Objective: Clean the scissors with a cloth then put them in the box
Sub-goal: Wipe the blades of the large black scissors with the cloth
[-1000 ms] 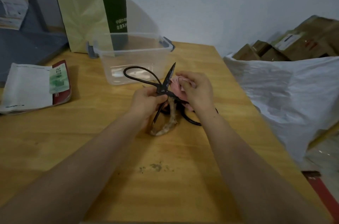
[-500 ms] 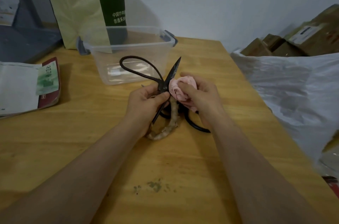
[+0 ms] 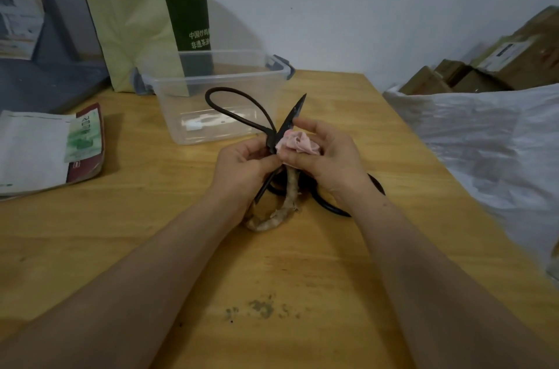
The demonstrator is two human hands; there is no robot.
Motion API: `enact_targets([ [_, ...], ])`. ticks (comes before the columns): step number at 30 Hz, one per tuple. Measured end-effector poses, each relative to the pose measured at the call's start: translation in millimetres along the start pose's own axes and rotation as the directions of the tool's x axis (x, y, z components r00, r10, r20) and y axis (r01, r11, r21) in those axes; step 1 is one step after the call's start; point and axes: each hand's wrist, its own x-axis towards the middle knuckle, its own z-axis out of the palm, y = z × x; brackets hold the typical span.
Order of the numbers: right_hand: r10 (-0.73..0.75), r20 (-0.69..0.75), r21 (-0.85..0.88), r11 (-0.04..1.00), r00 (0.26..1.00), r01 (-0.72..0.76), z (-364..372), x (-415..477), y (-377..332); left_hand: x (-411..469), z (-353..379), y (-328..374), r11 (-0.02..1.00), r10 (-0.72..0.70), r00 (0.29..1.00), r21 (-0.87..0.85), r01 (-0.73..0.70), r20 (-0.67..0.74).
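A: Gripping the pivot, the left hand (image 3: 242, 169) holds the open scissors (image 3: 273, 138) above the table (image 3: 151, 241); one blade tip points up and away.
B: The right hand (image 3: 326, 157) presses the bunched cloth (image 3: 298, 142) against that blade, just before the box (image 3: 211, 96).

Wooden table layout

Clear plastic box (image 3: 211, 102) sits upper centre on the wooden table (image 3: 332, 247); green paper bag (image 3: 145, 27) behind it, flat packet (image 3: 51, 148) at left.

Upper left: we see a green paper bag (image 3: 142, 27) standing.
Left edge: booklets (image 3: 45, 151) lying flat.
Right: white sack (image 3: 490, 138), cardboard boxes (image 3: 496, 66) behind.
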Motion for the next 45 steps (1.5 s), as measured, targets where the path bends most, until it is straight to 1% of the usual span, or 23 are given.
enact_targets([
  [9,-0.051,-0.206,-0.053,0.998,0.977,0.041,14,5,3,1,3,0,0.999,0.041,0.999,0.031,-0.040,-0.036],
  [14,-0.054,-0.229,0.050,0.997,0.972,0.067,16,4,1,0,4,2,0.997,0.063,0.997,0.037,-0.062,-0.042],
  [18,-0.055,-0.227,0.096,0.992,0.972,0.079,15,6,2,1,5,3,0.999,0.045,0.998,0.008,-0.045,-0.047],
  [21,-0.081,-0.252,0.040,0.995,0.964,0.094,15,9,5,1,5,3,0.999,0.038,0.998,-0.001,-0.038,-0.044],
  [25,-0.124,-0.287,-0.118,0.989,0.950,0.094,16,11,8,0,7,3,1.000,0.028,0.998,0.001,-0.028,-0.052],
  [27,-0.116,-0.303,-0.134,0.988,0.946,0.078,16,12,8,0,8,3,1.000,0.017,0.999,0.009,-0.017,-0.051],
  [29,-0.087,-0.322,-0.086,0.994,0.943,0.062,17,11,6,0,9,3,1.000,0.018,0.999,0.024,-0.017,-0.048],
  [31,-0.034,-0.325,0.027,0.999,0.945,0.045,14,8,3,0,8,3,0.999,0.031,0.999,0.040,-0.029,-0.043],
  [33,0.019,-0.268,0.125,0.992,0.963,0.015,11,6,1,-1,7,3,0.998,0.044,0.998,0.051,-0.042,-0.042],
  [35,0.021,-0.210,0.120,0.993,0.978,0.004,12,4,0,-2,6,5,0.995,0.068,0.997,0.074,-0.065,-0.033],
  [36,0.012,-0.203,0.105,0.994,0.979,0.010,13,4,0,-3,6,5,0.993,0.083,0.996,0.092,-0.081,-0.026],
  [38,0.006,-0.213,0.113,0.993,0.977,0.019,16,5,-1,-4,6,7,0.988,0.108,0.994,0.114,-0.105,-0.020],
  [42,0.022,-0.238,0.197,0.980,0.971,0.026,17,6,-6,-6,9,8,0.983,0.129,0.992,0.137,-0.126,-0.014],
  [45,0.024,-0.281,0.199,0.979,0.959,0.034,18,5,-6,-6,11,8,0.984,0.121,0.992,0.131,-0.118,-0.018],
])
